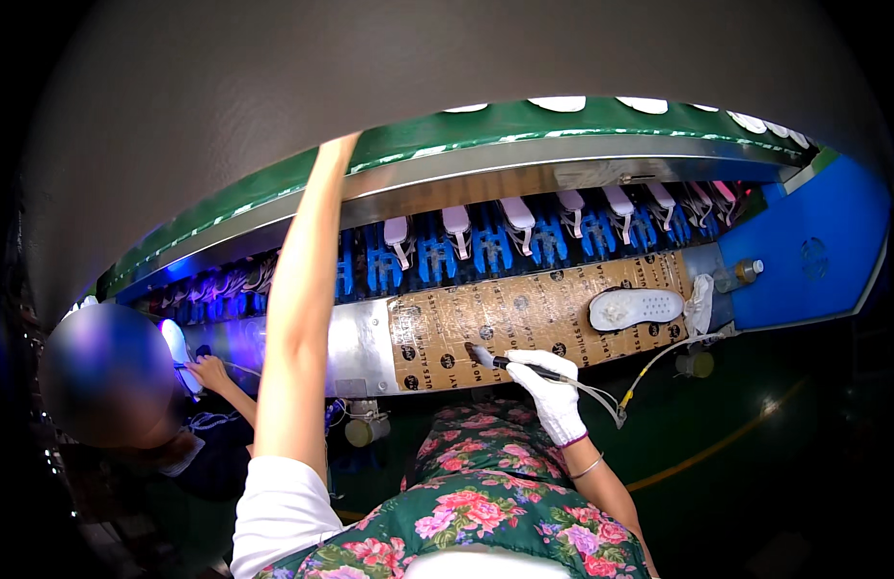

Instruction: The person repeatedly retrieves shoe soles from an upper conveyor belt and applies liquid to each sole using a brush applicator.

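Observation:
My right hand [548,381], in a white glove, is closed around the handle of a brush [487,357]. The brush's dark bristles point left over the brown cardboard sheet [485,309]; I cannot tell whether they touch it. A thin pale hose [601,394] trails right from near the brush handle. Farther right on the cardboard lies a white shoe sole [636,310] with a dark rim, its inner side up. My left arm stretches far forward across the bench to the green conveyor belt [408,145]. Past the wrist, my left hand is hidden behind the dark overhang.
Beyond the cardboard, a row of blue holders [437,265] carries pale shoe parts [519,212]. White soles [557,103] lie on the belt. A blue panel [804,261] closes the right end. At left, another person's hand [210,373] is near a lit sole [177,347].

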The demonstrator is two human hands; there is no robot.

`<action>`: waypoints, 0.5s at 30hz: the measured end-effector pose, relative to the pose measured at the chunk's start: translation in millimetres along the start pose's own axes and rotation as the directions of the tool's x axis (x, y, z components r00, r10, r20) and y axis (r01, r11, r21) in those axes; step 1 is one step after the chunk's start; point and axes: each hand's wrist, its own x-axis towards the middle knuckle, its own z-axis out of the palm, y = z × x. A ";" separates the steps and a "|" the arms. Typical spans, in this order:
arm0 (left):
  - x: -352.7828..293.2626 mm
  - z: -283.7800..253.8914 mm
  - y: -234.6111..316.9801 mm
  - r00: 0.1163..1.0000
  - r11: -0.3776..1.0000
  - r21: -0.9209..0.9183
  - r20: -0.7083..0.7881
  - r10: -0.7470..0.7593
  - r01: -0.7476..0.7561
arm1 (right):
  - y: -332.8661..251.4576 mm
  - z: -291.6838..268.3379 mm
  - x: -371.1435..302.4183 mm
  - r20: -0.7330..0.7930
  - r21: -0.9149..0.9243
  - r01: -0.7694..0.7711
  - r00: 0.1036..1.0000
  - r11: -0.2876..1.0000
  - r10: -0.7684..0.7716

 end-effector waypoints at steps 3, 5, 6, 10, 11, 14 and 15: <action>30.4 -10.3 -39.9 0.976 0.884 0.457 -0.129 0.175 -0.098 | -0.3 9.8 1.0 0.016 0.036 -0.037 0.999 0.999 0.036; 30.0 -56.8 -62.2 0.909 0.700 0.698 -0.178 0.376 -0.153 | -3.7 18.7 -0.7 0.083 0.091 -0.077 0.994 0.993 0.070; 37.7 13.1 -41.7 0.838 0.692 0.697 -0.254 0.483 -0.188 | -1.7 9.4 3.2 -0.025 0.112 -0.081 0.996 0.990 0.084; -66.5 -57.4 -23.4 0.769 0.946 0.174 -0.552 0.323 -0.272 | -7.8 11.9 7.6 -0.010 0.256 -0.078 0.997 0.964 0.083; -100.2 -58.4 -5.5 0.716 0.946 0.034 -0.645 0.266 -0.321 | -9.5 11.0 10.6 -0.018 0.247 -0.075 0.997 0.966 0.082; -178.4 -90.1 -2.4 0.450 0.863 0.207 -0.784 0.428 -0.461 | -26.8 12.2 14.6 -0.035 0.277 0.032 0.999 0.960 -0.023; -201.2 -93.5 10.5 0.418 0.872 0.205 -0.813 0.405 -0.445 | -35.1 12.3 16.2 -0.032 0.297 0.061 0.998 0.953 -0.054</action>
